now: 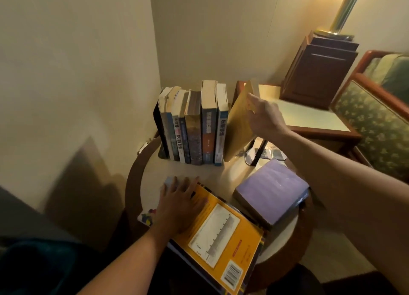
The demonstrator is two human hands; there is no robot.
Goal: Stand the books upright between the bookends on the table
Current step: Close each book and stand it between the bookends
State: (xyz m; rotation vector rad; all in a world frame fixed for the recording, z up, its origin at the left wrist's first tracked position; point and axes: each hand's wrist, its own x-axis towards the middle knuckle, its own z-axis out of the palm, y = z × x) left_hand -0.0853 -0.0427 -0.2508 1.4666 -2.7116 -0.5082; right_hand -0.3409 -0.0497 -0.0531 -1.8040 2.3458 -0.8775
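Note:
Several books (194, 126) stand upright on the round table (194, 173), held on their left by a black bookend (159, 130). My right hand (264, 115) grips the top of a yellow-brown book (238, 128), which leans tilted against the right end of the row. A second bookend (257, 152) stands a little to the right of it, partly hidden behind my wrist. My left hand (180, 204) lies flat, fingers spread, on an orange book (221, 239) lying at the table's front. A thick purple book (272, 188) lies flat at the right.
A wall corner stands close behind and left of the row. More flat books lie under the orange one. A wooden side table (309, 119) with a dark lamp base (318, 71) is at the back right, beside a patterned armchair (376, 117).

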